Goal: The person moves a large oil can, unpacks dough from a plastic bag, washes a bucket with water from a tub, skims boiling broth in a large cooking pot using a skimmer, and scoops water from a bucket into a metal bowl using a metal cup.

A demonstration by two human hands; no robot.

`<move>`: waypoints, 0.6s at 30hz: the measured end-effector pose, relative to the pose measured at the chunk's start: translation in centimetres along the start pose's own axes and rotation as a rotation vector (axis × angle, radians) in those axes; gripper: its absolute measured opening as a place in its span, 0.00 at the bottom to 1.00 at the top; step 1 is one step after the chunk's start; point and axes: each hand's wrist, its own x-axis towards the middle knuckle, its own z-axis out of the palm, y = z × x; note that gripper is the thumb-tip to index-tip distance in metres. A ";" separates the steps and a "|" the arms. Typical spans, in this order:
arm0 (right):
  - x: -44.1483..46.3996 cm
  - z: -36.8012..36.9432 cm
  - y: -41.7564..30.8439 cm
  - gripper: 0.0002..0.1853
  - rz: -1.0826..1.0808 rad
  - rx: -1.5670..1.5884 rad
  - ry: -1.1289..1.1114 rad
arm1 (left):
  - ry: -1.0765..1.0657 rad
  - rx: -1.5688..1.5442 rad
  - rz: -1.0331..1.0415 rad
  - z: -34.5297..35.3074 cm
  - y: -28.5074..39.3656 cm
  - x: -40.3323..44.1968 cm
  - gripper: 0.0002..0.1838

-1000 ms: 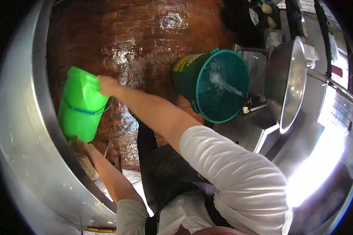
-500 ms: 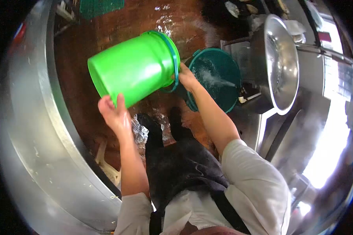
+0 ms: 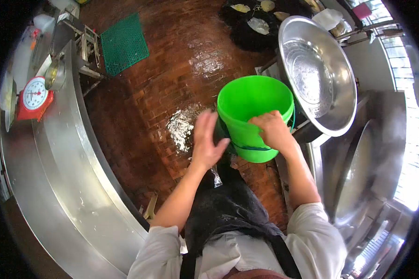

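A bright green bucket (image 3: 239,128) stands upright in front of me, its mouth facing up toward the camera. My right hand (image 3: 272,131) is closed over the near right part of its rim. Just left of the bucket is my left hand (image 3: 207,142), fingers apart and holding nothing; it seems slightly clear of the bucket's side. A dark teal handle (image 3: 253,148) hangs around the bucket's front. What lies beneath the bucket is mostly hidden.
Right of the bucket sits a wide steel basin (image 3: 312,76). A long steel counter (image 3: 74,162) runs along the left, with a red dial scale (image 3: 35,95) on it. A green mat (image 3: 125,44) lies on the wet brick floor (image 3: 172,60).
The green bucket has gone from tipped sideways to upright and moved right, over where the teal tub was. My left hand has come off its base; my right hand now grips the rim.
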 end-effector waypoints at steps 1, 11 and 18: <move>0.2 1.1 0.8 0.21 -0.014 -0.002 -0.059 | -0.200 0.102 0.084 0.3 2.3 2.9 0.44; -2.0 14.0 9.8 0.33 0.326 0.345 0.373 | -0.624 -0.084 -0.242 18.9 -6.0 7.9 0.30; -10.9 30.0 12.5 0.43 1.077 0.499 0.432 | -0.632 -0.287 -0.486 24.2 -14.6 10.9 0.31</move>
